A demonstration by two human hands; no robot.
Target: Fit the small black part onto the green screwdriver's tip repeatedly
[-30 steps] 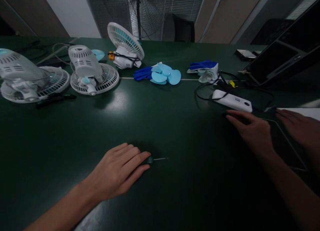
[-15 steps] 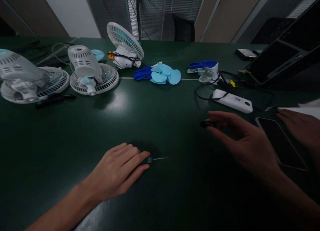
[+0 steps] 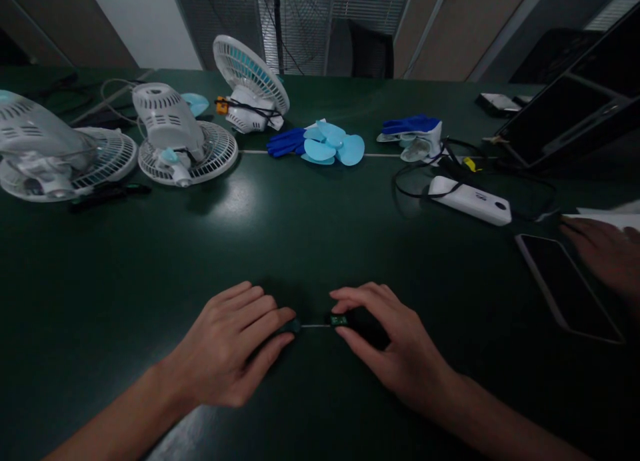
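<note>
My left hand (image 3: 235,344) lies on the dark green table (image 3: 310,234), fingers curled over the dark handle of a small screwdriver (image 3: 295,326). Its thin shaft points to the right. My right hand (image 3: 395,348) rests just right of it and pinches a small dark piece with a green square (image 3: 339,320) between thumb and forefinger. That piece sits at the tip of the shaft. The rest of the handle is hidden under my left fingers.
Three white desk fans (image 3: 175,138) lie dismantled at the far left. Light blue fan blades (image 3: 330,144), blue gloves (image 3: 413,126) and a white corded device (image 3: 470,201) lie further back. At the right, another person's hand (image 3: 605,254) rests by a phone (image 3: 567,288).
My right hand has come from beside the phone, carrying the small dark piece leftward to the screwdriver tip. My left hand has stayed on the handle.
</note>
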